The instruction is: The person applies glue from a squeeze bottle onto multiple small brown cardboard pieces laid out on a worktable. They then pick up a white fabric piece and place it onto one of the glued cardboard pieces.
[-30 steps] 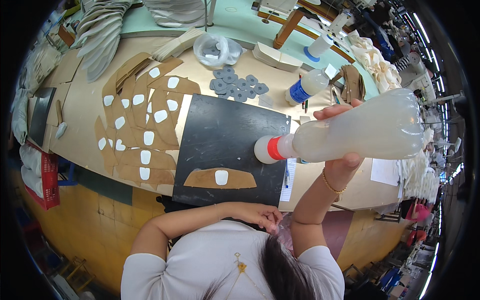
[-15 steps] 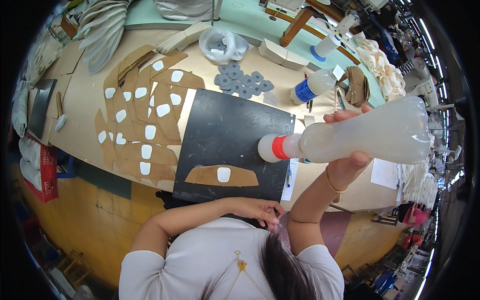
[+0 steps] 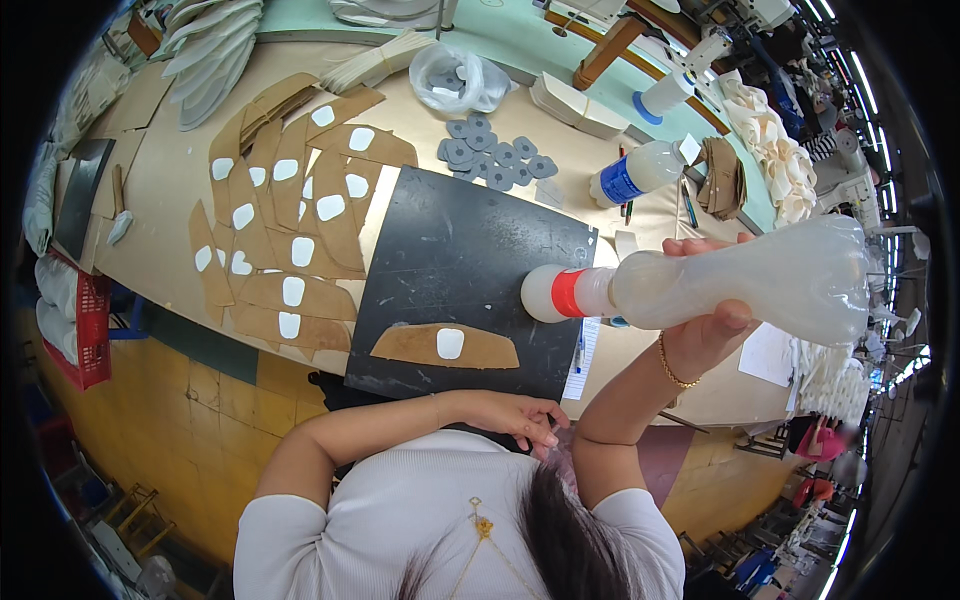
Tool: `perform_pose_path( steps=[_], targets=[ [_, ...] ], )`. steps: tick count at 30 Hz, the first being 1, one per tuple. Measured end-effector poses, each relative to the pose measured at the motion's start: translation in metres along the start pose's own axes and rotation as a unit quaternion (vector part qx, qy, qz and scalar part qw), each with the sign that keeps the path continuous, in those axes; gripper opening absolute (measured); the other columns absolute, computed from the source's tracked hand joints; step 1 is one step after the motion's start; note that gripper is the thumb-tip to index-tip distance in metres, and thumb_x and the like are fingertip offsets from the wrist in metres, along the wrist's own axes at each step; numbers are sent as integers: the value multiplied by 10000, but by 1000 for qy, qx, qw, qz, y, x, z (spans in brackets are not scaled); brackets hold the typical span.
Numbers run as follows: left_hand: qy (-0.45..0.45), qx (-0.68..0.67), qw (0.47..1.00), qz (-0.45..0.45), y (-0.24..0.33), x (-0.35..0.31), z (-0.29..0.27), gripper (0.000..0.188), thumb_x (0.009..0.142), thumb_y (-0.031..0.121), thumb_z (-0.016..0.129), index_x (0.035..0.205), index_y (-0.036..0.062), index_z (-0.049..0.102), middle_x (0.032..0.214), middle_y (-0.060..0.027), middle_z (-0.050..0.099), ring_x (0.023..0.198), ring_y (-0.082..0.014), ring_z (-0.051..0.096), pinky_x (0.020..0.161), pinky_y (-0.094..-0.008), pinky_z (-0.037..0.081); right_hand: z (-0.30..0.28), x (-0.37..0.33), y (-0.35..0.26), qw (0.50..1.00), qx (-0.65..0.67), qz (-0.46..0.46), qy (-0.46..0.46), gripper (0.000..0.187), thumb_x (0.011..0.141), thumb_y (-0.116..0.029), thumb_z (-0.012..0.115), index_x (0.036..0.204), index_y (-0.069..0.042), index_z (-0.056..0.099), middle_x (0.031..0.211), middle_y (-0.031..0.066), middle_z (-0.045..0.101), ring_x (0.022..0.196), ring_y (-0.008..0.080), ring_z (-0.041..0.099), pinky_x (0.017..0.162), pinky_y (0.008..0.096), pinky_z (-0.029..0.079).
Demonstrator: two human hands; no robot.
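Observation:
My right hand (image 3: 715, 325) is closed round a big cloudy plastic bottle (image 3: 745, 280), its base toward the right and its narrow end toward the left. At that end is a whitish rounded part with a red band (image 3: 566, 293), over the right edge of a black board (image 3: 470, 240); whether it is a separate container I cannot tell. On the board's near part lies a brown curved piece (image 3: 400, 346) with a white patch (image 3: 450, 344) on it. My left hand (image 3: 520, 418) rests before my chest, fingers loosely bent and apart, holding nothing visible.
Brown pieces with white patches (image 3: 300, 252) overlap left of the board. Behind it lie grey cut pieces (image 3: 490, 152) and a plastic bag (image 3: 455, 80). A blue-labelled bottle (image 3: 635, 175) and pens (image 3: 690, 203) are farther right. A red crate (image 3: 92, 335) stands at far left.
The view has shifted slightly. The bottle in my right hand has swung a little, its base end lower in the picture. My left hand has hardly moved.

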State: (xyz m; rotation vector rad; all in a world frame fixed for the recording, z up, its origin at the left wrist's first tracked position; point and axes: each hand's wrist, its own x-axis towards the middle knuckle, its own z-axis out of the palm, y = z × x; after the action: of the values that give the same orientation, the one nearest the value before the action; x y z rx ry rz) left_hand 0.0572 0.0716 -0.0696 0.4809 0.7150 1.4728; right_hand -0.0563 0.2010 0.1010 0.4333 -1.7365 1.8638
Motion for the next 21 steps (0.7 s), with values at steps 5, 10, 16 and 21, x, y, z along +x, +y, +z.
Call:
perform_pose_path(
  steps=[5, 10, 16, 21],
  targets=[
    [-9, -4, 1000, -9, 0, 0, -1, 528, 912, 272, 547, 1325, 23, 332, 1053, -63, 519, 1005, -137, 510, 856, -281, 421, -4, 3, 0, 999, 1, 10, -51, 845, 694, -566, 701, 1109, 117, 425, 813, 264, 628, 693, 347, 657, 607, 442, 566],
    [-13, -5, 1000, -9, 1, -3, -1, 531, 919, 263, 532, 1336, 21, 309, 1058, -67, 522, 1036, -139, 521, 873, -283, 422, -2, 1, -4, 997, -15, 34, -72, 852, 707, -579, 679, 1100, 132, 424, 857, 281, 616, 761, 371, 648, 638, 445, 558],
    [-18, 9, 1000, -18, 4, 0, 0, 528, 915, 245, 543, 1336, 24, 312, 1086, -80, 517, 1044, -146, 526, 873, -274, 426, -13, -5, 2, 988, 74, 101, -84, 798, 714, -523, 702, 1162, 78, 428, 924, 259, 611, 811, 359, 638, 687, 450, 557],
    [4, -2, 1000, -9, 0, 3, -3, 490, 921, 195, 540, 1332, 30, 328, 1133, -114, 520, 1081, -183, 532, 915, -291, 422, -19, -1, 10, 971, 128, 171, -110, 651, 642, -261, 807, 1146, 27, 511, 1018, 125, 620, 921, 219, 593, 799, 334, 492]
  ],
)
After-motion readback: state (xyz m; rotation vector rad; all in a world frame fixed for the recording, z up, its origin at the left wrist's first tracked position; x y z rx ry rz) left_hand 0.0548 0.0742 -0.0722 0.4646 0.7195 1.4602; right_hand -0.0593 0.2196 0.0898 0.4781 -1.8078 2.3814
